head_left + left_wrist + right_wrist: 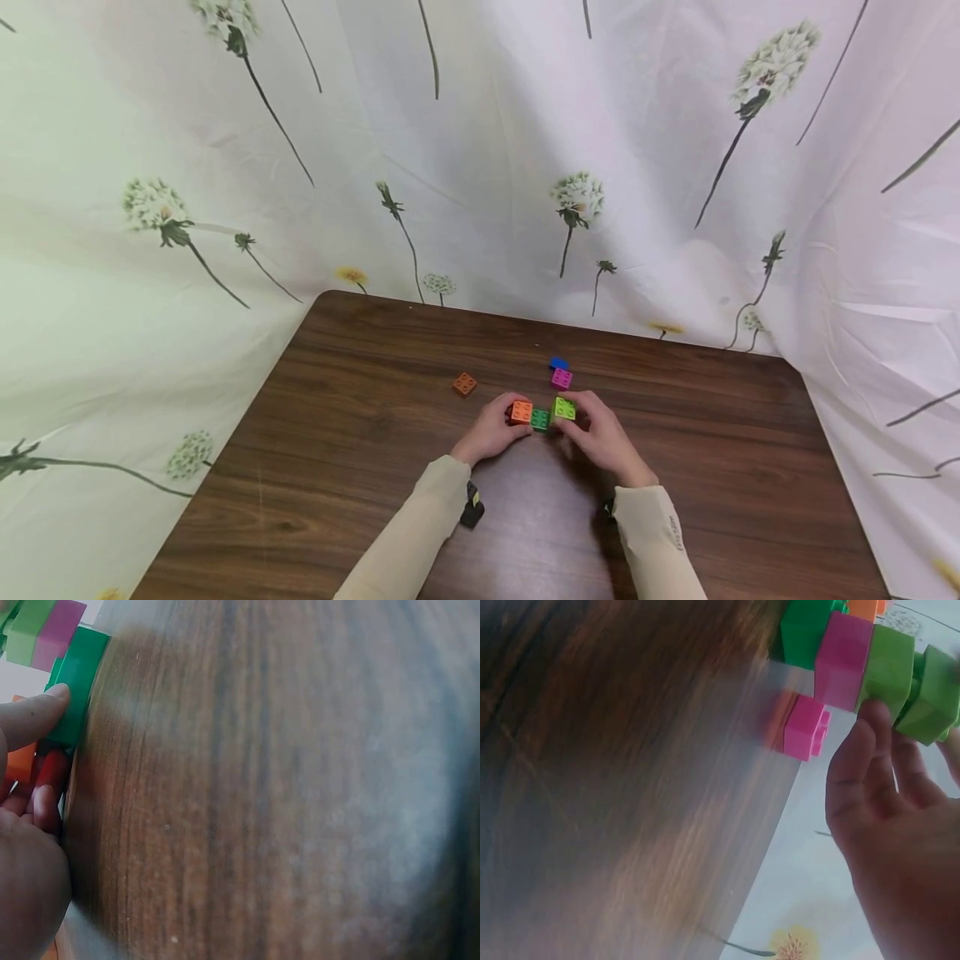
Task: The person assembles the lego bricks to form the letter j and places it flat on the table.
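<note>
My left hand point(493, 428) grips an orange brick point(522, 412), and its thumb touches the side of a dark green brick point(539, 419) standing on the table. A red piece point(52, 769) shows below the orange brick, between the fingers in the left wrist view. Just right of these, my right hand point(606, 435) holds a stack between thumb and fingers. Its top is a lime brick point(564, 409); a second lime brick point(887, 666) and a pink brick point(844, 661) sit beneath. The stack hangs a little above the tabletop, pink side down.
Beyond the hands, a magenta brick point(562, 379) lies close to a blue brick point(558, 363). A brown-orange brick point(465, 384) lies to the left. All rest on a dark wooden table point(360, 400), with a flower-printed cloth point(487, 167) hanging behind it.
</note>
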### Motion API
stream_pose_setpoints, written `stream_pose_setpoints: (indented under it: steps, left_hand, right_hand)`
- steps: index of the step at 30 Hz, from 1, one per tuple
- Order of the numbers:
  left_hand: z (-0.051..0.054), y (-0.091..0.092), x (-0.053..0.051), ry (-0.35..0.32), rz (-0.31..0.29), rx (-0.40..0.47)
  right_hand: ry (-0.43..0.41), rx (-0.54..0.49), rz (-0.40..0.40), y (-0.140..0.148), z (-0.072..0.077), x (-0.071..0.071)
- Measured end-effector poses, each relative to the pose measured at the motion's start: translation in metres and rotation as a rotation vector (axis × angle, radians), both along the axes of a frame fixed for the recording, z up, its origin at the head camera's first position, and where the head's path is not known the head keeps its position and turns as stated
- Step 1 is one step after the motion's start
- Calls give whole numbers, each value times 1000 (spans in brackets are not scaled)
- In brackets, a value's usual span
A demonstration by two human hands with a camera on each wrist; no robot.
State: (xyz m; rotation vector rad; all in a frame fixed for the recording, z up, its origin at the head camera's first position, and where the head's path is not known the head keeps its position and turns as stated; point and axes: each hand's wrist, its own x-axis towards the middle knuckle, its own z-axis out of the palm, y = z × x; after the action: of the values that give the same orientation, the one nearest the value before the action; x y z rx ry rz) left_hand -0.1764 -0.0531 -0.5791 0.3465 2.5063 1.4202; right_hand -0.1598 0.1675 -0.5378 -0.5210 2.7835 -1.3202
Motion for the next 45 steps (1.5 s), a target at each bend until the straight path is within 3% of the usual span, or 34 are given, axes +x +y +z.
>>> stream_pose_setpoints:
  steps: [4,9,13,19,24,31,38,45]
  left_hand:
    - [1,0,0,9,1,9]
    - [0,0,1,5,3,7]
    - [0,1,1,-2,6,17]
    - [0,1,0,11,3,14]
    - [1,1,0,14,0,14]
    - [1,1,0,13,4,8]
    - [0,1,0,9,4,4]
    - [1,1,0,13,5,4]
  right_hand:
    - [-69,-48,-91,-5,0,0]
    - [-259,-151,-189,-9,-6,-3]
    - [-402,-254,-198,-9,-11,-4]
    - [-512,-405,-196,-8,-14,-4]
    - [-551,-482,-222,-10,-18,-5]
    - [-553,-512,-248,-13,-21,-5]
    - [-553,-515,-229,-18,11,5]
    - [-555,-533,-226,-19,10,5]
